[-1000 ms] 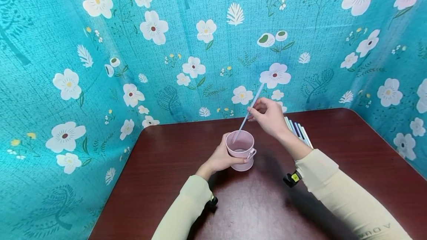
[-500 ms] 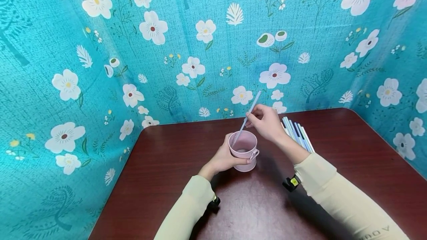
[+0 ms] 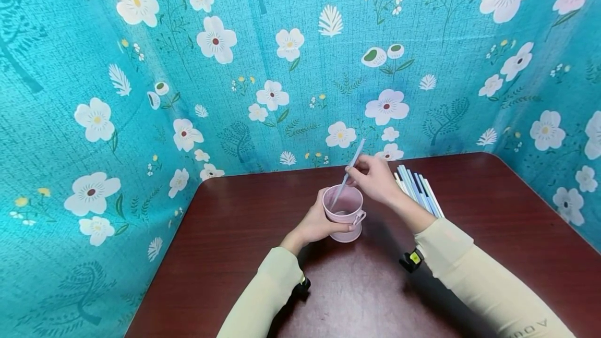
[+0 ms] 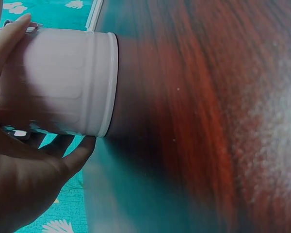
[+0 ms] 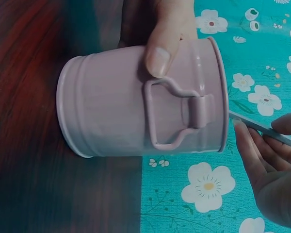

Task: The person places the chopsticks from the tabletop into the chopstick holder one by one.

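A small pink bucket (image 3: 348, 200) with a wire handle on its side stands upright on the table. My left hand (image 3: 315, 223) grips it from the left; in the right wrist view the thumb (image 5: 159, 62) presses on the wall beside the handle (image 5: 153, 116). Over the rim, my right hand (image 3: 375, 180) pinches a thin pale-blue stick (image 3: 358, 151) between thumb and fingers. The stick leans, its lower end inside the bucket and its upper end above my fingers. Its exact kind cannot be told. In the left wrist view the bucket's base (image 4: 104, 82) meets the tabletop.
Several thin sticks (image 3: 422, 192) in blue, white and dark blue lie side by side behind my right forearm, partly hidden by it. The dark red-brown table (image 3: 235, 233) ends at a teal flowered cloth (image 3: 281, 93) at the back and sides.
My right hand has lowered the stick deeper into the bucket, moving slightly down. The left hand has shifted the bucket a little to the right. More of the stick bundle shows.
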`<state>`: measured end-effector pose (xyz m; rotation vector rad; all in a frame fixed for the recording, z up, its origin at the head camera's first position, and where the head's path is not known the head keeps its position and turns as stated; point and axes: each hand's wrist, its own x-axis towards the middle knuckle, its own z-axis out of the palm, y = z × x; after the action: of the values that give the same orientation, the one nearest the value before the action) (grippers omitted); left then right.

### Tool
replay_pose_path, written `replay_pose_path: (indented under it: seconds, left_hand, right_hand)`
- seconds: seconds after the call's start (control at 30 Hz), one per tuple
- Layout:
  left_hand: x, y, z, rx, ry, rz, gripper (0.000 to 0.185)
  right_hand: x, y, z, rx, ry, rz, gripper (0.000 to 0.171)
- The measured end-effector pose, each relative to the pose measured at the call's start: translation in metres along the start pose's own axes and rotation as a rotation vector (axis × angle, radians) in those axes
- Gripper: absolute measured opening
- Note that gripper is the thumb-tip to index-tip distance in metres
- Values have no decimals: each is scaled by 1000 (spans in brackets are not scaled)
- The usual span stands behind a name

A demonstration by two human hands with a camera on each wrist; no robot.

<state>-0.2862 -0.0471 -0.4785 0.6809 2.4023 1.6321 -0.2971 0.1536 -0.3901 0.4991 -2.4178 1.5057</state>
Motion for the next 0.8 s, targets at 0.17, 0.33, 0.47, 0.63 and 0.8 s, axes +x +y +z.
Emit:
replay_pose_path:
  seconds: [0.17,0.33,0.47,0.63,0.8]
  left_hand:
    - [1,0,1,0,-1,1,104]
    - [2,3,2,3,-11,2,104]
    - [2,6,4,-16,-22,8,103]
    - [2,7,5,-27,-25,-5,103]
    - [1,6,6,-29,-16,-11,103]
  right_hand:
    - [-2,4,-1,-76,-29,-18,15]
    - [-3,6,-1,-183,-32,-68,15]
    - [-4,6,-1,-192,-36,-74,14]
    - [-4,10,-2,-200,-31,-64,14]
    - [-3,14,-1,-206,-23,-48,15]
